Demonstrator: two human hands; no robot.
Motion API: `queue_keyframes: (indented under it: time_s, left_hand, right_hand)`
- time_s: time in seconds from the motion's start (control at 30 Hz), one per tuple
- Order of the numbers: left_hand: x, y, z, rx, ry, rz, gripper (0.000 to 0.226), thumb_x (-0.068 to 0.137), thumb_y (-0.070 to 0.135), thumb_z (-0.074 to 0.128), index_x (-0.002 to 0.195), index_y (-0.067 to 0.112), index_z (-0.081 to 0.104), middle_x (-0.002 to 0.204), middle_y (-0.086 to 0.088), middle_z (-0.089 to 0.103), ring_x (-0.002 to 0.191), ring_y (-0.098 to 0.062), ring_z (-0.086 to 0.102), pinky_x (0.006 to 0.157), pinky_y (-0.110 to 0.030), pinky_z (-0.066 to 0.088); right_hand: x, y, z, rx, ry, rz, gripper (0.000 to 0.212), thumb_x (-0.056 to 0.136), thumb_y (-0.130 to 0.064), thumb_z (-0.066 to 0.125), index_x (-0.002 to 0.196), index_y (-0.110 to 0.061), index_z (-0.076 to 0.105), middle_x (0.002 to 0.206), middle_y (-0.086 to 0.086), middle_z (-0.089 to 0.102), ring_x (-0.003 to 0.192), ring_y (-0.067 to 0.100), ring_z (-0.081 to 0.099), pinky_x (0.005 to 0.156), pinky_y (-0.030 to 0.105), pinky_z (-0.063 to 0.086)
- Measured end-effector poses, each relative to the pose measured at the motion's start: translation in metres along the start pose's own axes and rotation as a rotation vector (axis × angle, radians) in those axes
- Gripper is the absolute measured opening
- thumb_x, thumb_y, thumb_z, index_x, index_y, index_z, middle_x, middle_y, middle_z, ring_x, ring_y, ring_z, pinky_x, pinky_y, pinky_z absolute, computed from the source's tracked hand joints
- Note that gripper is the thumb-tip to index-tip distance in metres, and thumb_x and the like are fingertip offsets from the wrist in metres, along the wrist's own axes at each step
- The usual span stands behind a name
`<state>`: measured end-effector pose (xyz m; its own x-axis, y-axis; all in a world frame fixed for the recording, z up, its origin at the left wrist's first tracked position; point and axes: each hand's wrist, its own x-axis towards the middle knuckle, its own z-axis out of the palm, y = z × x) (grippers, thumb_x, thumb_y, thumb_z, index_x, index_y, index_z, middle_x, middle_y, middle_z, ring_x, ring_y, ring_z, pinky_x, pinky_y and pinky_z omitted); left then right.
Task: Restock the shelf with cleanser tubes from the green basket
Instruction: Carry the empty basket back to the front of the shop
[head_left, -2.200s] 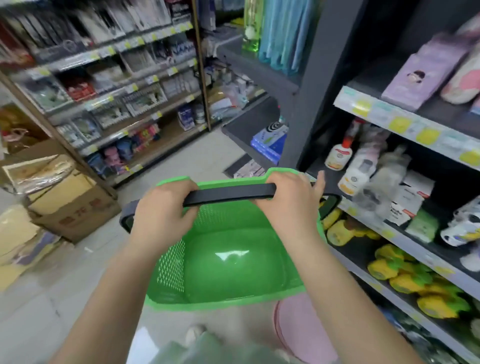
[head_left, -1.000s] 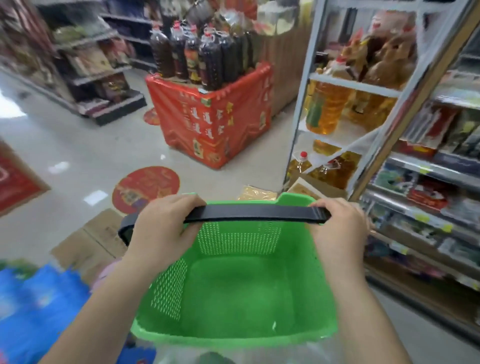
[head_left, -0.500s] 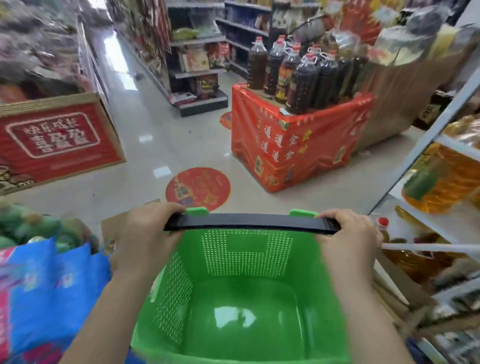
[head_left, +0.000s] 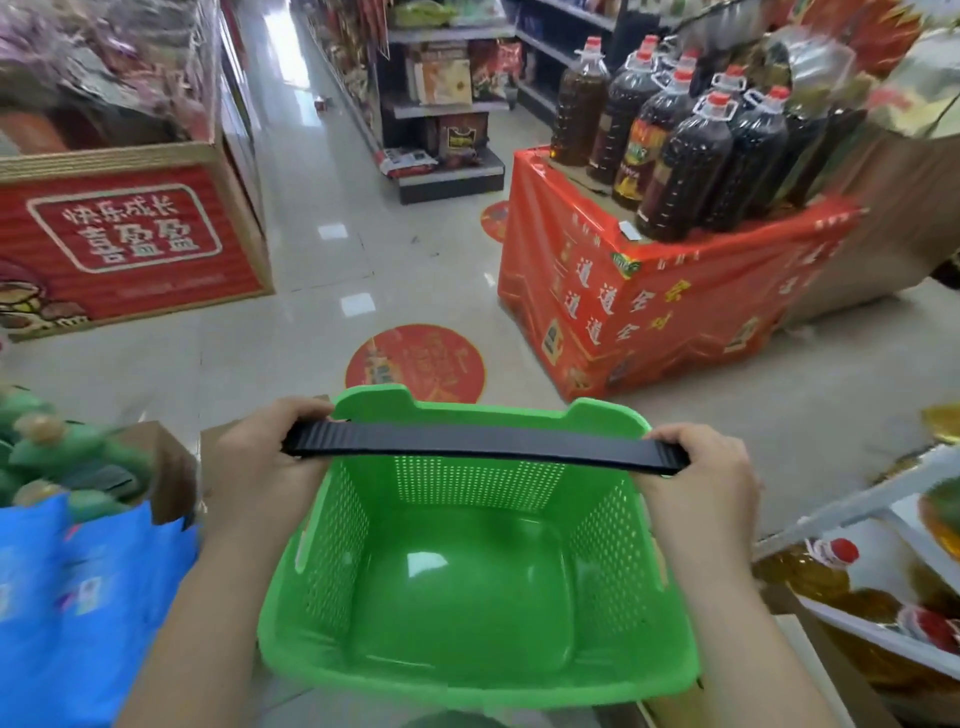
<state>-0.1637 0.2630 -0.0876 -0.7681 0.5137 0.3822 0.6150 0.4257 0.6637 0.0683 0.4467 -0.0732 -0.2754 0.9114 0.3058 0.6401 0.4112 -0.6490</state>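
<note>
I have my left hand (head_left: 260, 457) and right hand (head_left: 701, 475) each with the grip curled round an end of the black handle (head_left: 483, 448), carrying the green basket (head_left: 467, 670) down the aisle with no cleanser tubes inside, so restocking looks finished.

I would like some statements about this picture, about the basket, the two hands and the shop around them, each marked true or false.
1. Both hands grip the black handle of the green basket. True: the left hand holds one end, the right hand the other.
2. The basket holds several cleanser tubes. False: its bottom is bare, and no tube is visible.
3. Dark bottles stand on a red-draped display. True.
4. The round red floor sticker lies behind the person. False: it lies ahead, beyond the basket.
</note>
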Motion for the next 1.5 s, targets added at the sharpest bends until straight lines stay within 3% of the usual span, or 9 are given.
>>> queue_keyframes:
  time_s: [0.13, 0.3, 0.47, 0.6, 0.73, 0.83, 0.9, 1.03, 1.5]
  left_hand:
    - [0.03, 0.002, 0.025, 0.094, 0.065, -0.035, 0.03, 0.066, -0.011, 0.072, 0.092, 0.002, 0.07, 0.079, -0.015, 0.068, 0.072, -0.021, 0.055, 0.06, -0.019, 0.028]
    - [0.074, 0.006, 0.05, 0.125, 0.199, -0.087, 0.033, 0.067, -0.005, 0.071, 0.098, 0.006, 0.066, 0.092, -0.013, 0.065, 0.085, -0.029, 0.058, 0.072, -0.028, 0.037]
    - [0.118, -0.001, 0.066, 0.159, 0.187, -0.026, 0.033, 0.066, -0.004, 0.072, 0.097, 0.005, 0.063, 0.106, -0.013, 0.06, 0.103, -0.027, 0.055, 0.085, -0.035, 0.042]
    - [0.146, -0.013, 0.083, 0.175, 0.143, -0.095, 0.021, 0.067, 0.003, 0.065, 0.088, 0.006, 0.068, 0.09, -0.012, 0.065, 0.087, -0.028, 0.059, 0.073, -0.032, 0.043]
    - [0.177, -0.035, 0.098, 0.15, 0.067, -0.149, 0.019, 0.064, 0.009, 0.057, 0.08, 0.005, 0.068, 0.071, -0.004, 0.059, 0.07, -0.021, 0.051, 0.062, -0.028, 0.035]
    - [0.203, -0.061, 0.105, 0.115, 0.035, -0.239, 0.018, 0.063, 0.017, 0.055, 0.076, 0.014, 0.067, 0.064, 0.004, 0.053, 0.066, -0.023, 0.051, 0.058, -0.031, 0.038]
    - [0.221, -0.082, 0.109, 0.076, -0.003, -0.317, 0.004, 0.065, 0.019, 0.058, 0.067, 0.022, 0.059, 0.057, 0.007, 0.049, 0.06, -0.021, 0.047, 0.053, -0.029, 0.035]
    - [0.26, -0.113, 0.114, -0.03, -0.101, -0.39, 0.042, 0.072, -0.003, 0.071, 0.055, 0.025, 0.044, 0.053, 0.005, 0.041, 0.053, -0.007, 0.037, 0.048, -0.018, 0.023]
    - [0.407, -0.173, 0.147, -0.012, -0.184, -0.396, 0.041, 0.071, 0.0, 0.072, 0.058, 0.028, 0.046, 0.055, 0.006, 0.043, 0.054, -0.008, 0.038, 0.049, -0.025, 0.025]
  right_hand:
    - [0.055, 0.005, 0.027, 0.026, -0.038, -0.055, 0.017, 0.066, -0.002, 0.073, 0.077, -0.015, 0.069, 0.075, -0.004, 0.059, 0.085, 0.029, 0.051, 0.081, 0.047, 0.042]
    - [0.12, 0.006, 0.056, 0.059, -0.034, -0.147, 0.014, 0.068, -0.003, 0.071, 0.078, -0.013, 0.069, 0.079, 0.003, 0.065, 0.08, 0.026, 0.047, 0.082, 0.044, 0.039]
    - [0.172, 0.0, 0.088, 0.067, -0.093, -0.182, 0.011, 0.071, -0.009, 0.071, 0.082, -0.013, 0.07, 0.082, 0.003, 0.065, 0.089, 0.03, 0.051, 0.086, 0.043, 0.037]
    - [0.204, -0.006, 0.117, 0.033, -0.152, -0.177, 0.012, 0.072, -0.008, 0.071, 0.084, -0.012, 0.07, 0.085, 0.005, 0.066, 0.09, 0.03, 0.05, 0.086, 0.041, 0.036]
    - [0.231, -0.02, 0.152, 0.017, -0.194, -0.162, 0.013, 0.071, -0.006, 0.072, 0.082, -0.01, 0.07, 0.082, 0.009, 0.066, 0.089, 0.035, 0.053, 0.085, 0.046, 0.04]
    - [0.244, -0.035, 0.181, -0.031, -0.178, -0.187, 0.015, 0.067, -0.001, 0.073, 0.079, -0.009, 0.07, 0.079, 0.011, 0.066, 0.083, 0.037, 0.054, 0.08, 0.048, 0.042]
    - [0.25, -0.049, 0.202, -0.091, -0.152, -0.236, 0.018, 0.062, 0.003, 0.074, 0.074, -0.009, 0.07, 0.075, 0.011, 0.067, 0.077, 0.037, 0.055, 0.075, 0.046, 0.042]
    - [0.27, -0.077, 0.244, -0.139, -0.131, -0.242, 0.022, 0.058, 0.005, 0.076, 0.07, -0.011, 0.068, 0.068, 0.006, 0.064, 0.072, 0.035, 0.055, 0.072, 0.042, 0.038]
    - [0.368, -0.117, 0.368, -0.125, -0.225, -0.15, 0.014, 0.068, 0.003, 0.071, 0.075, -0.009, 0.068, 0.076, 0.006, 0.064, 0.08, 0.033, 0.051, 0.077, 0.045, 0.038]
